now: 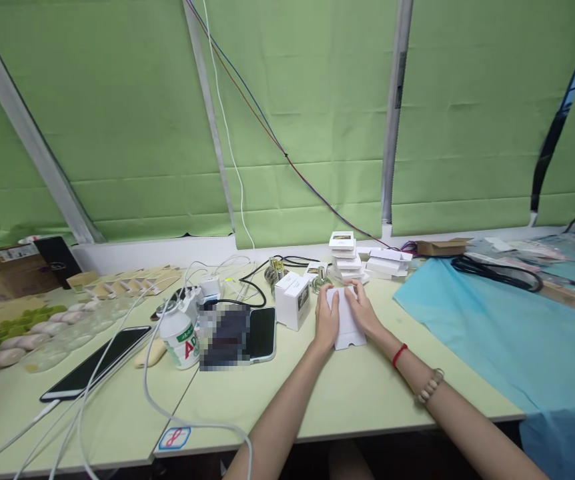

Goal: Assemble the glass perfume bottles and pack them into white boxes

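A flat white carton blank (346,325) is pressed on the bench (347,393) betw. both hands, approx. centre-front, presumably kept flat so it can be creased. Left hand (327,320) lies on its left edge, fingers together & flat on the card; right hand (365,310) covers the top-right edge, fingers curled onto it. One made-up white box (293,301) stands just left. Two stacks of boxes (346,257) sit behind. Two phones (98,362) lie left, one drink bottle (178,337) betw. them.
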### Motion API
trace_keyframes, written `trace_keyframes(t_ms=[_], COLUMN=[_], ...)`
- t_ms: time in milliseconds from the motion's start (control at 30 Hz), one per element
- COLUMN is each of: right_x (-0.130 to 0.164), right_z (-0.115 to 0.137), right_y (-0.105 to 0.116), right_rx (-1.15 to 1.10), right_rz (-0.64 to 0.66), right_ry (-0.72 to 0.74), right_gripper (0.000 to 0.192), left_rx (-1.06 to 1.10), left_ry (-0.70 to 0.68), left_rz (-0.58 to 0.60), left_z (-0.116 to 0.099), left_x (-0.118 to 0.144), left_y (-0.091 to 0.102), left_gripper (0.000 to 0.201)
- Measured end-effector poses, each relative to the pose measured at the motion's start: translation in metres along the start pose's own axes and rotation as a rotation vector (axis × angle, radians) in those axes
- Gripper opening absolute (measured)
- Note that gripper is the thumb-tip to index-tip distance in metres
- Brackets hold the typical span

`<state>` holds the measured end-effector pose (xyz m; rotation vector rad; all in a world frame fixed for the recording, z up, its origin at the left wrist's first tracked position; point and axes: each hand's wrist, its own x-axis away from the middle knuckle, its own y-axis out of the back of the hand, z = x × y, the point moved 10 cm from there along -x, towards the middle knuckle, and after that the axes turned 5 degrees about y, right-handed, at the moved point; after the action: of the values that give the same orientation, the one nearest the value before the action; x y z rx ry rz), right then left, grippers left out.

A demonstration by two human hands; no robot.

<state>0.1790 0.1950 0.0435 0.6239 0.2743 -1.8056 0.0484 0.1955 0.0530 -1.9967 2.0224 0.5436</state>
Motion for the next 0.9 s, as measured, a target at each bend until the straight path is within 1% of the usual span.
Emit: trace_keyframes(t_ms=[100,200,333,533,600,700,800,833,900], right_x=[-0.004,-0.010,-0.019,-0.036,-0.044,-0.054,-0.068,-0.073,-0.086], right_z=[-0.016,-0.026,-0.027,-0.026,-0.024,-0.021,-0.009,0.001,0.023], right_y=[0.012,0.024,0.029,0.030,0.032,0.037,0.040,0.039,0.031], right_rx=[-0.016,0.106,0.281,0.396,0.412,0.422,0.451,0.489,0.576], right_rz=[-0.094,-0.183,-0.268,-0.409,-0.467,-0.533,-0.540,-0.521,-0.413], right_ry=[-0.100,-0.136,-0.070,0.040,0.091,0.147,0.209,0.274,0.413], right_gripper=[0.037,0.035,0.027,0.026,0.028,0.030,0.029,0.029,0.033], left_rx=[0.074,0.127,0.216,0.333,0.356,0.372,0.381,0.387,0.403], left_ry=[0.128,0.250,0.372,0.520,0.549,0.585,0.624,0.640,0.679], left_rz=[-0.026,-0.031,-0.026,0.013,0.039,0.123,0.216,0.242,0.286], left_z=[0.016,0.035,0.052,0.064,0.066,0.068,0.070,0.071,0.074], left_x=[-0.002,-0.003,-0.004,-0.004,-0.004,-0.004,-0.006,-0.007,-0.009], left_y=[0.003,0.001,-0.003,-0.006,-0.008,-0.015,-0.022,-0.024,-0.027], left_gripper=[0.022,0.026,0.031,0.040,0.042,0.040,0.035,0.034,0.031])
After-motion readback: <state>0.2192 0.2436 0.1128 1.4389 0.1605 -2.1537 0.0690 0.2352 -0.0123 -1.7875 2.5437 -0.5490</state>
